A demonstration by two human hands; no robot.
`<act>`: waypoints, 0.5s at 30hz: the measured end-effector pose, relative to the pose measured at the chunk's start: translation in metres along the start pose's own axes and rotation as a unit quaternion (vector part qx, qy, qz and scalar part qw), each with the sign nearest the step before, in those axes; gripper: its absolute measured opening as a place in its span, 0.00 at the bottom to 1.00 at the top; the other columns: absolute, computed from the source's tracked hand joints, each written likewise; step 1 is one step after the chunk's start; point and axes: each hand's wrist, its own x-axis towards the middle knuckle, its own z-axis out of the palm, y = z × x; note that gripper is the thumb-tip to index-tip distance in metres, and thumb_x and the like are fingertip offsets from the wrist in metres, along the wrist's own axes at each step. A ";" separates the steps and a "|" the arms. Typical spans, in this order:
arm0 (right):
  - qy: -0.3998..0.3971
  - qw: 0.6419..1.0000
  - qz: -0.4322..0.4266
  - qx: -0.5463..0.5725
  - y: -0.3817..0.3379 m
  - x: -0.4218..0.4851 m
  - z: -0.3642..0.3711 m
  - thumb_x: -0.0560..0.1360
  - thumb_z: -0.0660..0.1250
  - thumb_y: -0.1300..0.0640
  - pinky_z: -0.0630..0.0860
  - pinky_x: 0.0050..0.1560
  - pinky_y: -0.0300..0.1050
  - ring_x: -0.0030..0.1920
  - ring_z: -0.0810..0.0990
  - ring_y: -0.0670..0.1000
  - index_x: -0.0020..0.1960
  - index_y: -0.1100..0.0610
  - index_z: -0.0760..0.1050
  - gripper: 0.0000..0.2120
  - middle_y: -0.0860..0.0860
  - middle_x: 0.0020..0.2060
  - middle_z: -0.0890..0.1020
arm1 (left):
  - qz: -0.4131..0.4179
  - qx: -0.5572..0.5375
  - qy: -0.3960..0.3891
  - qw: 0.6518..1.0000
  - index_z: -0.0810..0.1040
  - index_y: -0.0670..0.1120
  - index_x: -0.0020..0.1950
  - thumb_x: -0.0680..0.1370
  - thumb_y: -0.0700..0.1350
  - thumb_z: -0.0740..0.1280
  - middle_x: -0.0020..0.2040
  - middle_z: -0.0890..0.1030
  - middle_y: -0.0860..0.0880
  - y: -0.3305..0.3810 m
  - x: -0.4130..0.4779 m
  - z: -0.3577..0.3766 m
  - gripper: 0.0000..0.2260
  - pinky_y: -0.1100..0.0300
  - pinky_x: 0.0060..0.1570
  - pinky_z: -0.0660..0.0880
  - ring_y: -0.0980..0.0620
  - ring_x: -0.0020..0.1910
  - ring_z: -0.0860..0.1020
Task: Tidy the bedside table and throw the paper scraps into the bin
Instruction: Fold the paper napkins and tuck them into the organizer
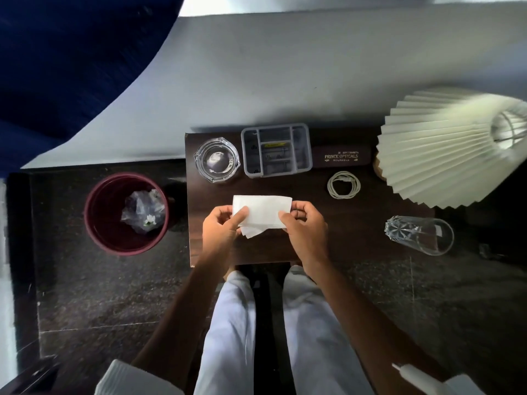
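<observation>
Presently, paper (262, 209) is pinched at both ends by left grip (221, 229) and right grip (306, 229) over the counter (356, 223); transfer to the bin (94, 212) is likely needed next.

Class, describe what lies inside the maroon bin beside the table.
A crumpled clear plastic bag lies inside the maroon bin. Whatever sits beneath the bag is covered.

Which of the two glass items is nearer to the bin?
The round ashtray, on the side toward the bin; the cut-glass tumbler is at the opposite end.
</observation>
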 end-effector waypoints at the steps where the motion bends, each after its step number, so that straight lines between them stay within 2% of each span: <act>1: 0.000 1.000 -0.007 -0.001 0.000 0.000 -0.004 0.70 0.72 0.56 0.84 0.45 0.53 0.36 0.80 0.44 0.49 0.53 0.80 0.08 0.44 0.32 0.80 | 0.009 -0.004 0.005 1.000 0.76 0.43 0.51 0.75 0.41 0.75 0.48 0.81 0.39 0.000 -0.003 0.002 0.09 0.51 0.49 0.80 0.43 0.47 0.82; 3: 0.002 0.999 -0.035 -0.015 -0.002 0.001 -0.013 0.71 0.71 0.56 0.83 0.44 0.47 0.35 0.79 0.43 0.49 0.54 0.80 0.07 0.45 0.32 0.79 | 0.027 -0.005 0.012 1.000 0.74 0.42 0.57 0.75 0.41 0.75 0.46 0.80 0.42 0.001 -0.007 0.006 0.15 0.53 0.47 0.80 0.45 0.46 0.82; 5: 0.006 0.995 -0.079 -0.053 -0.006 0.003 -0.022 0.72 0.71 0.56 0.77 0.40 0.39 0.36 0.79 0.43 0.49 0.54 0.80 0.07 0.47 0.35 0.81 | 0.042 0.025 0.004 0.999 0.70 0.42 0.66 0.74 0.42 0.76 0.46 0.79 0.44 0.003 -0.009 0.007 0.24 0.56 0.43 0.81 0.48 0.46 0.81; 8: 0.005 0.985 -0.146 -0.086 -0.012 0.003 -0.033 0.73 0.71 0.56 0.77 0.39 0.37 0.40 0.82 0.45 0.50 0.53 0.80 0.06 0.48 0.40 0.82 | 0.121 0.161 -0.012 0.979 0.63 0.49 0.75 0.73 0.48 0.77 0.57 0.75 0.40 0.010 -0.015 0.006 0.35 0.65 0.39 0.80 0.57 0.41 0.81; 10: 0.004 0.978 -0.185 -0.098 -0.018 0.001 -0.040 0.73 0.71 0.56 0.81 0.38 0.40 0.42 0.82 0.44 0.50 0.52 0.81 0.06 0.48 0.43 0.81 | 0.237 0.313 0.004 0.920 0.65 0.53 0.75 0.71 0.53 0.77 0.62 0.70 0.45 0.018 -0.021 0.006 0.36 0.66 0.45 0.77 0.61 0.41 0.78; 11: 0.001 0.971 -0.213 -0.111 -0.021 0.000 -0.044 0.73 0.71 0.57 0.81 0.38 0.39 0.42 0.82 0.43 0.50 0.52 0.81 0.06 0.47 0.44 0.81 | 0.298 0.367 0.009 0.881 0.67 0.54 0.74 0.70 0.56 0.77 0.64 0.69 0.46 0.022 -0.025 0.007 0.35 0.64 0.49 0.76 0.61 0.46 0.77; 13: -0.018 0.951 -0.276 -0.135 -0.028 -0.003 -0.052 0.74 0.71 0.58 0.81 0.39 0.38 0.43 0.80 0.42 0.51 0.53 0.81 0.06 0.47 0.45 0.79 | 0.400 0.415 -0.018 0.817 0.74 0.54 0.71 0.70 0.57 0.76 0.66 0.71 0.48 0.032 -0.031 0.009 0.31 0.61 0.55 0.75 0.55 0.56 0.77; 15: -0.046 0.932 -0.328 -0.146 -0.034 -0.003 -0.060 0.74 0.71 0.60 0.81 0.42 0.39 0.44 0.80 0.43 0.52 0.54 0.81 0.08 0.48 0.46 0.79 | 0.449 0.439 -0.074 0.775 0.77 0.51 0.70 0.72 0.57 0.74 0.66 0.76 0.50 0.040 -0.034 0.016 0.27 0.60 0.60 0.74 0.52 0.63 0.76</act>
